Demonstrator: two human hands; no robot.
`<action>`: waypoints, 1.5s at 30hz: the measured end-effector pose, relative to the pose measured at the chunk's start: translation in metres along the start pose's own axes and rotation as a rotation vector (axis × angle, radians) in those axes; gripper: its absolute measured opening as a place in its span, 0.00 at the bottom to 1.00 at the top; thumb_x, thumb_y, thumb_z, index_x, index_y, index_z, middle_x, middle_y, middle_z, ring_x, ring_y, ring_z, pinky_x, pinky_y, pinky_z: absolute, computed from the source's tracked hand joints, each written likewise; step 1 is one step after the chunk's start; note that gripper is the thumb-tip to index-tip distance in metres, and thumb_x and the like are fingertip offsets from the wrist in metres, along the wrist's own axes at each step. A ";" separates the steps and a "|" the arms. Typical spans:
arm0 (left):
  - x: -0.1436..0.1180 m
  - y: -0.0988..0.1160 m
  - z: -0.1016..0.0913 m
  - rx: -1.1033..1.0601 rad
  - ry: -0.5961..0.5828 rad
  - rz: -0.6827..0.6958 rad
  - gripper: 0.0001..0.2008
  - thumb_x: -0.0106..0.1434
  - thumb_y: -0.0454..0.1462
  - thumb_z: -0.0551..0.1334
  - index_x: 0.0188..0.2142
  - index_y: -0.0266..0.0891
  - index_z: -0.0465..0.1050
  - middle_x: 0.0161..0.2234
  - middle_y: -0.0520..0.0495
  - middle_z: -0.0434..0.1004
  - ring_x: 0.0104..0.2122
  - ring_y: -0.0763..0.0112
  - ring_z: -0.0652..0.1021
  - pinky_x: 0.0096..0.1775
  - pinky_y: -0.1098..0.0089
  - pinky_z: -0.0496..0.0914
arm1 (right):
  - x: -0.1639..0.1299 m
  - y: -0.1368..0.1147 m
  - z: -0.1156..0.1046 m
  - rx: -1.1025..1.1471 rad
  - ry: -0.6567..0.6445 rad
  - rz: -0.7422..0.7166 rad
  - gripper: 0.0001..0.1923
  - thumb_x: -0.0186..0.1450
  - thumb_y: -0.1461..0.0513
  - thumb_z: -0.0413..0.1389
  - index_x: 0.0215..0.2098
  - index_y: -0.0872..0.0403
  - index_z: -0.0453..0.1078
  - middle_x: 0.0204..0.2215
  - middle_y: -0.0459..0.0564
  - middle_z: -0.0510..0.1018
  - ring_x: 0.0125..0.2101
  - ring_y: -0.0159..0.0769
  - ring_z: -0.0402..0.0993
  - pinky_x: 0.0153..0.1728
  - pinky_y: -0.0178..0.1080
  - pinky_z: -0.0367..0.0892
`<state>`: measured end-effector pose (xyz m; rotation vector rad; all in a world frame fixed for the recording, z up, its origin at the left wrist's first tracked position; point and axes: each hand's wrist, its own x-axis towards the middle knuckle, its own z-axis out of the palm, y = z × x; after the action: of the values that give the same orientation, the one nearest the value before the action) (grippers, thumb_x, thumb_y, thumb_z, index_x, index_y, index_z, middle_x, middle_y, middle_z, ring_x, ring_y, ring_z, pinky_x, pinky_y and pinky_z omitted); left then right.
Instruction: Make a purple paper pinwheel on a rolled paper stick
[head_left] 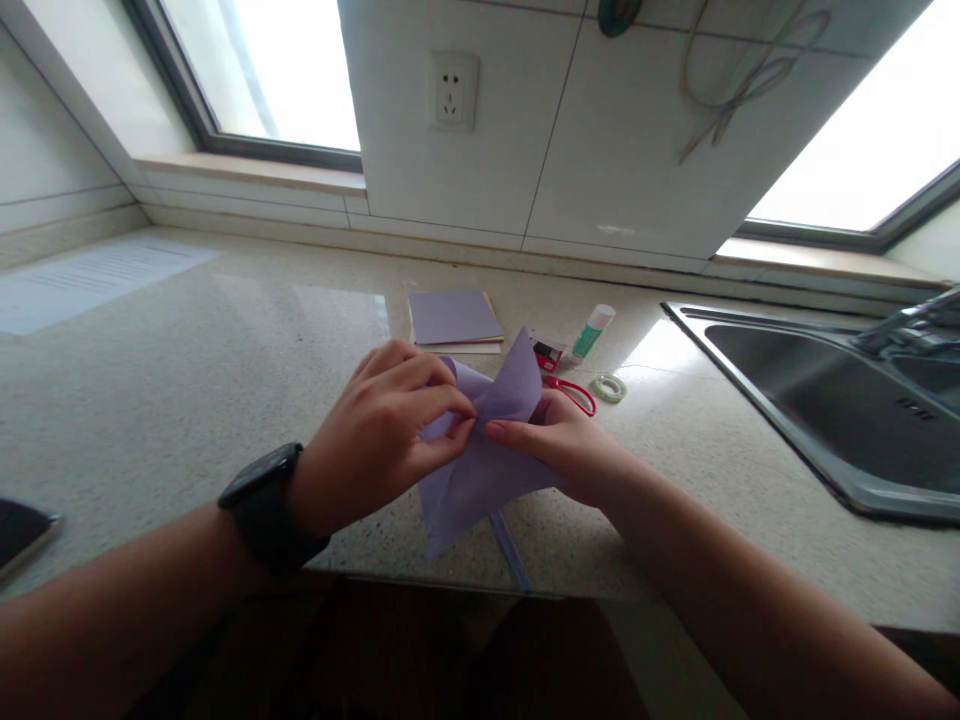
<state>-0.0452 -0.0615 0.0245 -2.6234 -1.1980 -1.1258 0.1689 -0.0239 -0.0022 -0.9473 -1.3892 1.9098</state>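
A folded lilac paper piece (480,470) with pointed flaps rests at the near edge of the speckled stone counter (225,380). My left hand (382,430), with a black watch on its wrist, pinches the paper's centre from the left. My right hand (562,445) holds the same paper from the right, its thumb pressed at the centre against the left fingertips. One flap stands up between the hands. A thin lilac paper strip (510,550) lies under the piece, reaching the counter's edge.
Behind the hands lie a stack of lilac paper (454,320), a glue stick (592,332), red-handled scissors (574,392), a small red box (547,353) and a tape roll (609,387). A steel sink (832,400) sits at right. A printed sheet (82,285) lies far left, a dark phone (19,535) at the left edge.
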 end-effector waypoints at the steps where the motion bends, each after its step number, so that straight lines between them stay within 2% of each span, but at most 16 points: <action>1: 0.000 0.000 0.000 0.002 0.006 -0.002 0.02 0.63 0.33 0.68 0.36 0.40 0.81 0.36 0.47 0.79 0.41 0.60 0.73 0.45 0.57 0.69 | 0.000 0.000 0.000 -0.001 0.016 0.006 0.19 0.53 0.54 0.73 0.38 0.56 0.80 0.34 0.52 0.85 0.30 0.34 0.80 0.34 0.36 0.73; 9: -0.003 -0.003 0.001 0.013 0.004 0.024 0.04 0.65 0.35 0.68 0.40 0.40 0.82 0.37 0.45 0.79 0.41 0.60 0.74 0.44 0.57 0.70 | 0.003 0.005 -0.002 -0.059 0.109 -0.046 0.17 0.56 0.54 0.71 0.39 0.56 0.80 0.35 0.53 0.85 0.31 0.36 0.80 0.35 0.37 0.74; 15: -0.002 -0.002 0.000 -0.046 0.054 0.003 0.07 0.67 0.36 0.67 0.44 0.41 0.82 0.36 0.47 0.80 0.39 0.64 0.74 0.42 0.62 0.71 | 0.003 0.006 -0.002 -0.073 0.157 -0.038 0.14 0.56 0.57 0.70 0.38 0.56 0.80 0.35 0.54 0.85 0.32 0.38 0.81 0.35 0.38 0.74; 22: -0.004 -0.001 0.003 -0.070 0.056 0.015 0.08 0.67 0.35 0.68 0.45 0.39 0.82 0.36 0.47 0.81 0.39 0.65 0.74 0.42 0.63 0.72 | 0.003 0.004 0.000 -0.056 0.155 -0.019 0.14 0.55 0.57 0.70 0.36 0.57 0.80 0.33 0.53 0.84 0.30 0.36 0.79 0.34 0.38 0.73; 27: -0.008 -0.001 0.006 -0.019 0.064 0.072 0.08 0.67 0.34 0.67 0.45 0.41 0.82 0.40 0.45 0.81 0.41 0.63 0.74 0.42 0.62 0.71 | 0.004 0.005 0.000 -0.048 0.126 -0.051 0.13 0.56 0.56 0.69 0.36 0.56 0.80 0.32 0.50 0.84 0.29 0.34 0.79 0.34 0.37 0.72; 31: -0.010 0.001 0.006 0.019 0.073 0.122 0.07 0.67 0.34 0.67 0.44 0.40 0.81 0.38 0.46 0.82 0.39 0.63 0.74 0.41 0.62 0.72 | 0.004 0.006 0.000 -0.051 0.145 -0.036 0.13 0.56 0.57 0.69 0.36 0.56 0.80 0.31 0.51 0.84 0.28 0.35 0.78 0.32 0.36 0.72; 39: -0.010 0.003 0.006 0.210 0.099 0.234 0.03 0.67 0.35 0.66 0.40 0.41 0.80 0.39 0.47 0.80 0.39 0.61 0.73 0.41 0.60 0.72 | 0.002 0.003 0.001 -0.035 0.159 -0.023 0.11 0.55 0.59 0.69 0.34 0.57 0.79 0.29 0.51 0.84 0.25 0.34 0.78 0.28 0.35 0.72; 45: -0.014 0.000 0.006 0.325 0.176 0.331 0.07 0.64 0.33 0.69 0.42 0.44 0.78 0.39 0.49 0.80 0.39 0.60 0.71 0.41 0.59 0.70 | 0.003 0.004 -0.001 -0.010 0.178 -0.010 0.12 0.55 0.59 0.70 0.34 0.56 0.79 0.29 0.50 0.84 0.26 0.33 0.78 0.28 0.35 0.72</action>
<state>-0.0480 -0.0690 0.0112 -2.3109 -0.7962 -0.9797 0.1676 -0.0221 -0.0064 -1.0848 -1.2986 1.7660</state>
